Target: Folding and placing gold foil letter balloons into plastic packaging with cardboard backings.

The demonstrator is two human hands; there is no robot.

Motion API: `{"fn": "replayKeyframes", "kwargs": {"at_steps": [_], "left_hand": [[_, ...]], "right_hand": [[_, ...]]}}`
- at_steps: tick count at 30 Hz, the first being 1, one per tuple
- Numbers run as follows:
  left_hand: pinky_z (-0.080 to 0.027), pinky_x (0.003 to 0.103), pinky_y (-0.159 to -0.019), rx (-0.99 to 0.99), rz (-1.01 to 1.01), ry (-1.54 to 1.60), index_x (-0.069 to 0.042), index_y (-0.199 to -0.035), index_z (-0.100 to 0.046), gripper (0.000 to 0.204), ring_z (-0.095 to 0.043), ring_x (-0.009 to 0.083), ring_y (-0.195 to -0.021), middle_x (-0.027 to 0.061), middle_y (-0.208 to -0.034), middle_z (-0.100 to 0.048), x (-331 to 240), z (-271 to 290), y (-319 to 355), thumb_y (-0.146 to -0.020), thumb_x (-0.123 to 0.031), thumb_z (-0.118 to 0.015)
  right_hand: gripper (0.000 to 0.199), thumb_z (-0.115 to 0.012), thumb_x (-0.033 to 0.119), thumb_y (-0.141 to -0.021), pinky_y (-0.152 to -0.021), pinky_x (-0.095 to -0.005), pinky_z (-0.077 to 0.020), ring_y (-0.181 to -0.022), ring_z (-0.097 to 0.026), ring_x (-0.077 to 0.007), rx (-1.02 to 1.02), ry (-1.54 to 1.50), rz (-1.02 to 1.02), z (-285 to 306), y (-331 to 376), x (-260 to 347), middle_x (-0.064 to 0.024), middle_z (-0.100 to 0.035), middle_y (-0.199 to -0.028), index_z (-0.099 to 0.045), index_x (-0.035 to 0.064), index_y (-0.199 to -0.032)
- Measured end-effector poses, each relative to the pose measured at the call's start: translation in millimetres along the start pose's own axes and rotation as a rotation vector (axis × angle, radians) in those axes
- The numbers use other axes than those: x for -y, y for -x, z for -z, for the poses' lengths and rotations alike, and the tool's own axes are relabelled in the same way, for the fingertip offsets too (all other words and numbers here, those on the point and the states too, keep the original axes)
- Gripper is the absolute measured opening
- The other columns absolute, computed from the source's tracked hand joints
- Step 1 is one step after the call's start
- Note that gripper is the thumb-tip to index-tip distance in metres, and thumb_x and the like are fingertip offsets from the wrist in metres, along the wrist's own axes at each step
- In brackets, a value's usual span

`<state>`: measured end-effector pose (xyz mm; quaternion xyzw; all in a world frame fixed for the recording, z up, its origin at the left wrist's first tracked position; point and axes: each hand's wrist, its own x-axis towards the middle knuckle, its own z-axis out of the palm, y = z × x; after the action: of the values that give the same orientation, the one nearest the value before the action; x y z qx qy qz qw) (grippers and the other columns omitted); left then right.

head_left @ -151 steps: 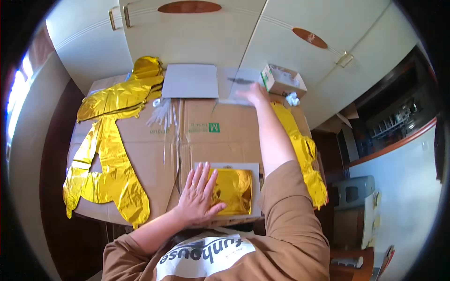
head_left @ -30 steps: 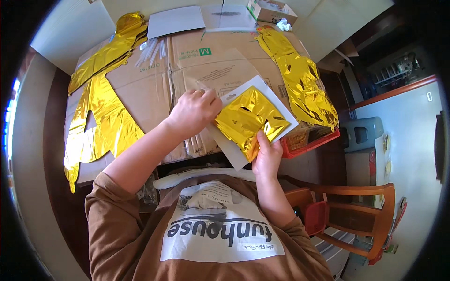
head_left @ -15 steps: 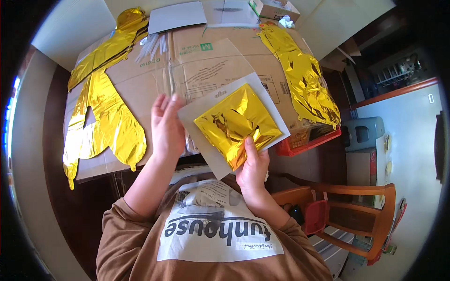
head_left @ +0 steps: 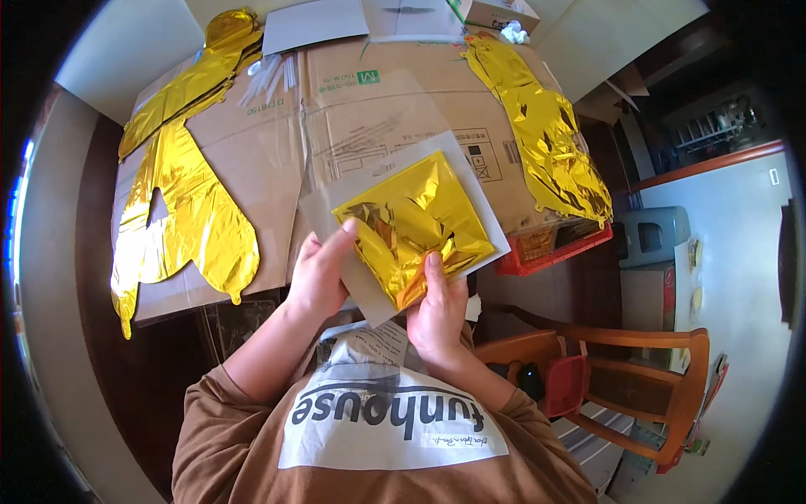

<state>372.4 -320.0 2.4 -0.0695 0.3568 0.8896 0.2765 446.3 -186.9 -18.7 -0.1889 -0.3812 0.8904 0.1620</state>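
A folded gold foil balloon [head_left: 449,197] lies flat on a pale square card [head_left: 462,155], held tilted above the near edge of the cardboard. My right hand [head_left: 438,315] grips the lower corner, its thumb pressed on the foil and its fingers hidden beneath the card. At the left side, my left hand [head_left: 321,273] also holds the card, with the thumb on the balloon's left corner and the other fingers mostly behind. On the left of the cardboard lies a flat letter-shaped gold foil balloon [head_left: 189,210].
Brown cardboard [head_left: 243,160] covers the table. More gold foil balloons [head_left: 222,63] are stacked at the far left, others [head_left: 546,126] on the right. White straws [head_left: 273,80] lie by a white sheet [head_left: 315,27]. A red basket [head_left: 554,248] and wooden chair [head_left: 621,340] stand right.
My left hand has come down from beside the card and taken hold of its left side. Card and balloon have shifted slightly left.
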Motion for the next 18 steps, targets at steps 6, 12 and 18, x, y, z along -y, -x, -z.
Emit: {"fn": "replayKeyframes", "kwargs": {"at_steps": [6, 12, 18], "left_hand": [[-0.056, 0.041, -0.095, -0.033, 0.043, -0.067, -0.003, -0.133, -0.058, 0.034, -0.067, 0.0225, -0.109, 0.0099, -0.123, -0.067, -6.6, 9.2, 8.9, -0.101, -0.015, -0.061], [-0.054, 0.04, -0.095, 0.033, 0.347, -0.262, 0.001, -0.135, -0.056, 0.044, -0.067, 0.0225, -0.108, 0.0107, -0.121, -0.068, -25.6, 43.7, 47.5, -0.095, -0.016, -0.068], [-0.05, 0.033, -0.097, 0.109, 0.413, -0.447, 0.0, -0.132, -0.059, 0.045, -0.063, 0.0154, -0.109, 0.0056, -0.123, -0.067, -13.5, 63.7, 102.7, -0.096, -0.025, -0.071]], "right_hand": [[0.051, -0.055, 0.031, -0.106, -0.102, -0.0347, -0.0449, -0.121, -0.055, -0.0175, 0.022, -0.046, -0.116, 8.9, 11.6, 3.6, -0.0097, -0.057, -0.134, -0.042, 0.0003, -0.144], [0.059, -0.043, 0.047, -0.106, -0.104, -0.0422, -0.047, -0.122, -0.058, -0.0252, 0.146, -0.025, -0.19, 72.0, -0.2, 54.7, -0.0148, -0.058, -0.137, -0.041, 0.0041, -0.147], [0.042, -0.049, 0.02, -0.107, -0.107, -0.0327, -0.0436, -0.123, -0.058, -0.0187, 0.094, 0.488, -0.347, 101.0, 45.0, 62.1, -0.0124, -0.06, -0.136, -0.049, -0.0058, -0.14]]}}
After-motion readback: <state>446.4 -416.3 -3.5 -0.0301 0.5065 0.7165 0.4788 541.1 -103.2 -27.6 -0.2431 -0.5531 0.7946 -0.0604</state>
